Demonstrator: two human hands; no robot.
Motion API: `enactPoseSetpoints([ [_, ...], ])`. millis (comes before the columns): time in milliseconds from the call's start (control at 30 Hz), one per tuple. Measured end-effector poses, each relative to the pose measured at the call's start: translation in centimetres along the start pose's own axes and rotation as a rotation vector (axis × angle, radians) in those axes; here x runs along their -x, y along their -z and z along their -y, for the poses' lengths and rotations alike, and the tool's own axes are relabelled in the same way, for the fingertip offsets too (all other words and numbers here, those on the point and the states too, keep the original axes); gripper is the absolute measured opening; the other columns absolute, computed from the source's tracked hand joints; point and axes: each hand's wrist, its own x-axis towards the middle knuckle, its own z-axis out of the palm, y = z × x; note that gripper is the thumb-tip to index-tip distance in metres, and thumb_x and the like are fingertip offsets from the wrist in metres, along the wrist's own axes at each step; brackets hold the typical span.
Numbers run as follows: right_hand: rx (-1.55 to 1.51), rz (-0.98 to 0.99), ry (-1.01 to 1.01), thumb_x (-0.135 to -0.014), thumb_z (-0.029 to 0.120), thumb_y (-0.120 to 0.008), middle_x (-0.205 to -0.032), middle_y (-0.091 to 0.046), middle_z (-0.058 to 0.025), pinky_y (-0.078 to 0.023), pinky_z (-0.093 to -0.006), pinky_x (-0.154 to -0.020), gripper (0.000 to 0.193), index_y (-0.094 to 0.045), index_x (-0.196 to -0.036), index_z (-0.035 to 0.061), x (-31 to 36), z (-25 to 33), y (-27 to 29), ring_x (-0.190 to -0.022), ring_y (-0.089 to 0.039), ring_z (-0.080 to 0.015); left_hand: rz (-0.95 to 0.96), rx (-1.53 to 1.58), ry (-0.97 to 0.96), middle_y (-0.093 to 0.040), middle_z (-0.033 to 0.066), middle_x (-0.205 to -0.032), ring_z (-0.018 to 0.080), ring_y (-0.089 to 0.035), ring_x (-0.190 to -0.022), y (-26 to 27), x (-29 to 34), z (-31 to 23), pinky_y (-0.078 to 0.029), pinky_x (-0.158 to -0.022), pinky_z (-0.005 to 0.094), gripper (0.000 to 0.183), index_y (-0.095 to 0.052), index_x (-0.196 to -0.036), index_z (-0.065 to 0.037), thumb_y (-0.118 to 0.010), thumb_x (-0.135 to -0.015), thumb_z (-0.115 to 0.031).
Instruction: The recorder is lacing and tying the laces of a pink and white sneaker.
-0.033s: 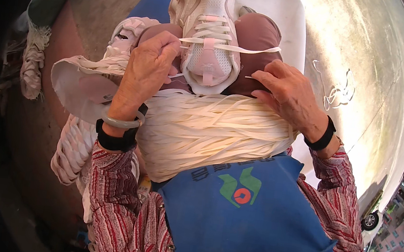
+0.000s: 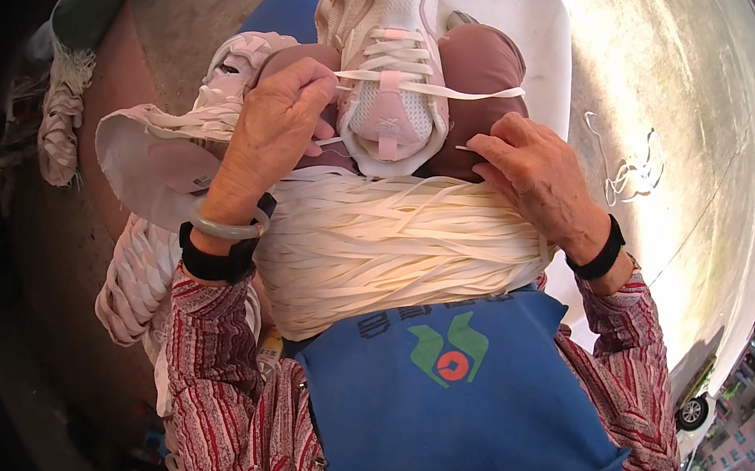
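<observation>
A white and pink sneaker [image 2: 358, 27] lies between my knees, its toe pointing away from me. A flat white shoelace [image 2: 470, 95] is threaded through its eyelets, and its two ends run out to either side. My left hand [image 2: 284, 115] is closed in a pinch on one end, left of the tongue. On the other side, my right hand [image 2: 536, 169] pinches the other end, with a thin white tip poking out past the thumb. A thick bundle of cream shoelaces [image 2: 405, 238] lies across my lap, just below both hands.
More pale pink shoes [image 2: 244, 56] lie at the left, beside braided laces [image 2: 138, 279]. A blue cloth [image 2: 459, 419] covers my lap. Loose laces [image 2: 633, 170] lie on the sunlit floor at right. A dark green cloth [image 2: 98, 4] hangs at far left.
My right hand has shifted very slightly, with the lace tip still between its fingers. The left hand and the sneaker look unmoved.
</observation>
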Motion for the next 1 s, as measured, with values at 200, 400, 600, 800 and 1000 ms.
enactPoseSetpoints([
  [200, -0.032, 0.016, -0.024, -0.084, 0.005, -0.063, -0.086, -0.054, -0.0071, -0.046, -0.0379, -0.067, 0.007, -0.064, -0.091, 0.0057, -0.6, -0.3, -0.4, -0.076, -0.057, -0.0271, 0.049, 0.072, 0.025, -0.065, 0.0011, -0.092, 0.0070, -0.061, -0.070, 0.1, -0.2, -0.2, -0.052, -0.055, 0.0201, 0.024, -0.065, -0.101, -0.005, -0.055, -0.099, -0.027],
  [400, -0.311, -0.112, -0.146, -0.090, 0.008, -0.060, -0.087, -0.061, -0.0137, -0.049, -0.0416, -0.069, 0.007, -0.063, -0.094, 0.0017, -3.3, 0.2, -0.3, -0.077, -0.061, -0.0348, -0.007, -0.147, -0.163, -0.064, -0.0002, -0.088, 0.0059, -0.059, -0.070, -0.2, -0.3, 0.3, -0.052, -0.056, 0.0204, 0.021, -0.065, -0.097, -0.005, -0.057, -0.099, -0.024],
  [600, -0.215, -0.266, -0.105, -0.091, 0.006, -0.064, -0.086, -0.064, -0.0137, -0.050, -0.0349, -0.068, 0.009, -0.064, -0.095, -0.0014, -5.8, -1.3, -1.2, -0.074, -0.062, -0.0289, 0.011, -0.019, -0.070, -0.064, -0.0001, -0.087, 0.0056, -0.059, -0.073, -0.3, -0.5, -0.2, -0.054, -0.059, 0.0201, 0.022, -0.067, -0.100, -0.004, -0.057, -0.099, -0.023],
  [800, -0.285, -0.164, -0.113, -0.092, 0.007, -0.063, -0.085, -0.064, -0.0138, -0.050, -0.0334, -0.067, 0.010, -0.065, -0.096, -0.0016, -4.9, -0.9, -0.3, -0.074, -0.063, -0.0281, -0.004, 0.018, -0.090, -0.065, 0.0001, -0.086, 0.0056, -0.059, -0.073, -0.1, -0.3, 0.2, -0.054, -0.061, 0.0195, 0.021, -0.068, -0.100, -0.002, -0.057, -0.099, -0.020],
  [1000, -0.239, -0.177, -0.091, -0.091, 0.007, -0.064, -0.085, -0.064, -0.0146, -0.049, -0.0352, -0.066, 0.010, -0.064, -0.095, -0.0021, -5.2, -0.6, -0.9, -0.074, -0.063, -0.0301, -0.163, -0.281, -0.407, -0.067, 0.0046, -0.075, 0.0110, -0.063, -0.065, -1.2, -0.8, 0.7, -0.054, -0.058, 0.0258, 0.019, -0.070, -0.095, 0.002, -0.061, -0.093, -0.015],
])
